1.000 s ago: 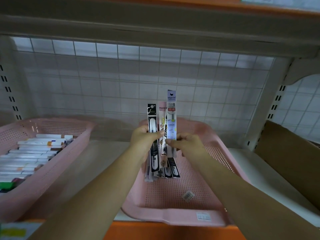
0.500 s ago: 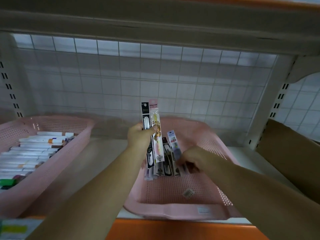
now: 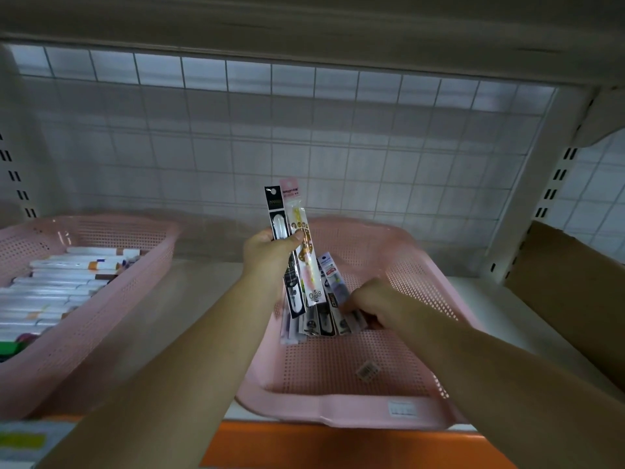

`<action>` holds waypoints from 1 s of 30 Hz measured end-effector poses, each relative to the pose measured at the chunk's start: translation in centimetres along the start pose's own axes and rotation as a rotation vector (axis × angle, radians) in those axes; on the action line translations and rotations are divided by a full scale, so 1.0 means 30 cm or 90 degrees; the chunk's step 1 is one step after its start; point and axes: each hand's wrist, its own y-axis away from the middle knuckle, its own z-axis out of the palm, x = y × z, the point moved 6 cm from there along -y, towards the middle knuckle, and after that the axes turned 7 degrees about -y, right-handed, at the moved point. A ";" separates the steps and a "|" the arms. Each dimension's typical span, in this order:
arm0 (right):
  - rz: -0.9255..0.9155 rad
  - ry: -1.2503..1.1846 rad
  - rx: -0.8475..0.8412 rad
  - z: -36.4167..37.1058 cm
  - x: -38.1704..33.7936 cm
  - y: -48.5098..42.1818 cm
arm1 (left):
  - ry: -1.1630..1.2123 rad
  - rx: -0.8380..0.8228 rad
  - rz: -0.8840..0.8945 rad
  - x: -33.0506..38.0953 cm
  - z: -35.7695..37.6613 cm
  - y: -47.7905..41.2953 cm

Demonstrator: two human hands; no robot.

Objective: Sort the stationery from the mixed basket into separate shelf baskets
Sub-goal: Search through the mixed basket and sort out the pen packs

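Just lowered blue-topped packet (image 3: 330, 273) into pink basket (image 3: 338, 409), four o'clock of left hand (image 3: 267, 255), gripped in curled right hand (image 3: 377, 306). Still pinching two packets (image 3: 287, 228) upright there; probably filed next.

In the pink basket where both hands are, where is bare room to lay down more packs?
Bare: the front floor of the middle basket, between its rim and the lying pen packs, save one small sticker; also the shelf strip between the two baskets. Crowded: the left basket, full of markers.
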 end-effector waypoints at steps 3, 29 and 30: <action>-0.006 -0.034 0.006 -0.006 0.001 -0.009 | -0.010 0.004 -0.012 -0.007 -0.006 -0.011; -0.298 -0.021 -0.142 -0.012 -0.171 0.170 | 0.041 -0.085 -0.021 0.002 0.022 0.002; -0.296 -0.010 -0.175 0.002 -0.169 0.179 | 0.052 -0.096 -0.015 0.009 0.025 0.006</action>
